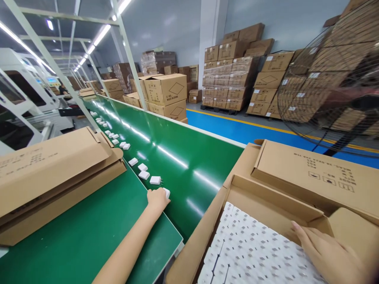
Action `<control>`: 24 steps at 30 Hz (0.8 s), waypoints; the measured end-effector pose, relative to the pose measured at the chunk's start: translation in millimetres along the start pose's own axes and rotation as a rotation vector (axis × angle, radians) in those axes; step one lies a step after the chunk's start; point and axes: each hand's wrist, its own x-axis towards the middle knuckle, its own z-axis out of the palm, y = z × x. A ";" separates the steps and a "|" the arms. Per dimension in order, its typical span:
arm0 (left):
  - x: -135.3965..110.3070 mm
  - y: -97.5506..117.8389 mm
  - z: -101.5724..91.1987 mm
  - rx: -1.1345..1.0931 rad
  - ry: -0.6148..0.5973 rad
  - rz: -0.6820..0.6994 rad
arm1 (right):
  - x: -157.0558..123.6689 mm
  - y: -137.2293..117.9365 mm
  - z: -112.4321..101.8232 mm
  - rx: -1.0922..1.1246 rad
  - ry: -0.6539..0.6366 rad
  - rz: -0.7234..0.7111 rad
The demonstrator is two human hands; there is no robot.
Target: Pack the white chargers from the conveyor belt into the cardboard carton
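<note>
My left hand point(157, 199) reaches out onto the green conveyor belt point(183, 157) and closes on a white charger plug point(167, 192) at the near end of a row. More white plugs point(144, 174) trail away up the belt in a line. My right hand point(325, 252) lies with fingers stretched out inside an open cardboard box point(237, 185) at the lower right, resting on the packed layer of several white plugs point(251, 252) that fills it.
A flat stack of cardboard point(53, 173) lies on the green table at left. Stacked cartons point(166, 92) stand beyond the belt, with pallets of boxes point(233, 75) across the blue floor. A wire-caged fan point(331, 79) stands at right. White machines point(20, 98) line the far left.
</note>
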 end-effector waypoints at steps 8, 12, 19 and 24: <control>-43.1 46.8 -23.1 -0.589 0.031 0.729 | 0.2 -33.8 -21.7 0.198 -0.067 0.234; -80.3 86.0 -8.0 -1.084 -0.027 1.133 | -0.8 -36.9 -21.9 0.226 -0.063 0.236; -109.7 117.2 14.9 -1.285 -0.149 1.149 | -4.3 -39.2 -23.3 0.246 -0.051 0.261; -110.0 114.8 20.6 -1.279 -0.119 1.168 | -5.2 -40.2 -24.7 0.247 -0.061 0.264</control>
